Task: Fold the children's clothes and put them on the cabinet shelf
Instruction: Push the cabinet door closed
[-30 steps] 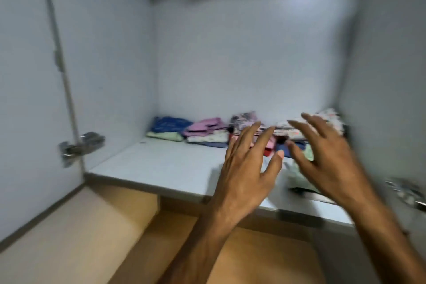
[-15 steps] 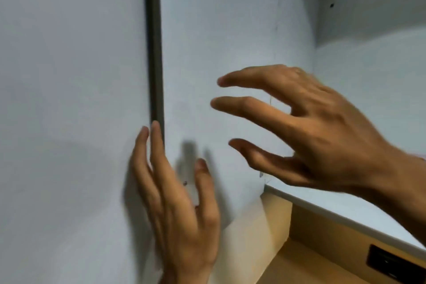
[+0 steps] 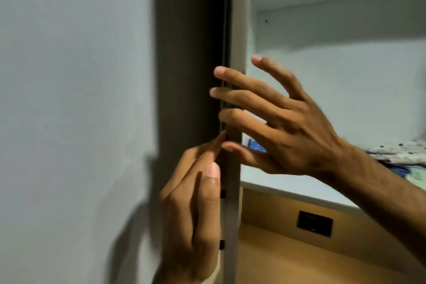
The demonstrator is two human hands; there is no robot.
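- Clothes (image 3: 400,157): folded, lying on cabinet shelf (image 3: 288,185), far right of view; blue piece (image 3: 254,145) shows further left on shelf, behind right hand's fingers.
- Change vs 1 s ago: both hands were spread over the stacks at shelf front; view now swung left to door edge (image 3: 228,110), w/ clothes at frame margin only.
- Vs 0.5 s ago: L hand was flat on the panel, now up at the edge.
- Left hand (image 3: 196,210): empty, fingers together, tips touching door edge from near side.
- Right hand (image 3: 288,127): empty, fingers spread apart, tips at/over same edge; contact unclear (blur).
- Hands close together, neither clamped on anything.
- Judgement: placing looks done; step in hand prob. closing door. Can't tell whether more clothes remain outside view.
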